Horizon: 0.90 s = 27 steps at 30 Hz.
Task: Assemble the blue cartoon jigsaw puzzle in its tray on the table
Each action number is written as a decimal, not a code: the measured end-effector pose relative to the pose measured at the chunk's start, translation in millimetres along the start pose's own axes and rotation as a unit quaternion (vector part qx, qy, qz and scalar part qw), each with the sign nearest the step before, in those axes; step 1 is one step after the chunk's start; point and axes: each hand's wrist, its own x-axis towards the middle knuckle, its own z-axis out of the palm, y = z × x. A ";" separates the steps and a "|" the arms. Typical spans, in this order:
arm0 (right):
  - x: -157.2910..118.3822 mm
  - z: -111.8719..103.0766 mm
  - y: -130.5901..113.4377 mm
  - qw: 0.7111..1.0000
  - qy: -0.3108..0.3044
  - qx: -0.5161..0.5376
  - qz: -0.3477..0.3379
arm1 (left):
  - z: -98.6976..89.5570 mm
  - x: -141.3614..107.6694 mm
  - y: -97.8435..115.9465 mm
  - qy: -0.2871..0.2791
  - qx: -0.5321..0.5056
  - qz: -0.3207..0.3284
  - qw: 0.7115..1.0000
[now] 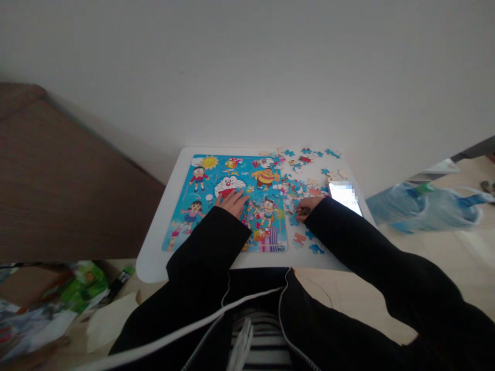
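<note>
— Where's the left hand [232, 202]?

— Lying on the jigsaw puzzle [201, 226], fingers slightly spread and pressing down just below the white cartoon cat's red collar. I can't see it pinching anything

— And the puzzle?

— On a white table [154, 263], near the front edge and left of centre. It's bright blue, with a sun and cartoon characters across it

— What about the right hand [310, 207]?

— Just beyond the puzzle's right edge, among the loose puzzle pieces [297, 188]. The fingers are curled together with the tips down. Something dark shows at the fingertips [302, 211], but it's too small to tell whether they're pinching a piece

— What's next to that hand?

— A smartphone [344, 198] lying almost touching it on the right, with a bright, blurred screen

— And around the table?

— Black sleeves [359, 232] cover both forearms, and a white cable [185, 327] runs across the person's lap. A large plastic water jug [425, 208] lies on the floor to the right. Crumpled packaging [73, 296] sits on the floor at lower left, beside a brown wooden surface [65, 175]
</note>
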 end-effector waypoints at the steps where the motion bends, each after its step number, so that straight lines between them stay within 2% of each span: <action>1: 0.1 2.2 1.1 1.000 0.004 -0.017 -0.017 | 0.7 0.5 1.1 0.002 0.003 -0.005 1.000; 5: -1.6 4.1 8.3 0.997 0.033 -0.050 -0.053 | 4.3 1.4 2.0 0.013 0.008 -0.006 1.000; 8: 4.9 -6.0 12.6 0.993 0.084 -0.040 -0.073 | 9.1 2.0 0.3 0.029 -0.001 0.004 1.000; 11: 23.1 -18.8 8.7 0.988 0.113 -0.039 -0.101 | 13.9 3.0 -0.9 0.033 -0.013 0.011 0.999; 16: 58.3 -19.6 -14.4 0.987 0.086 -0.078 -0.107 | 11.6 1.3 0.3 0.035 -0.010 0.026 0.999; 20: 66.5 -14.9 -19.2 0.992 0.053 -0.089 -0.068 | 6.9 -1.8 3.2 0.033 -0.008 0.069 0.997; 23: 62.3 -23.9 -1.9 0.995 0.039 -0.088 -0.010 | 7.9 -3.4 6.1 0.026 -0.019 0.094 0.995; 27: 54.4 -50.9 44.7 0.993 0.070 -0.079 0.058 | 9.9 -5.6 9.6 0.035 -0.030 0.085 0.995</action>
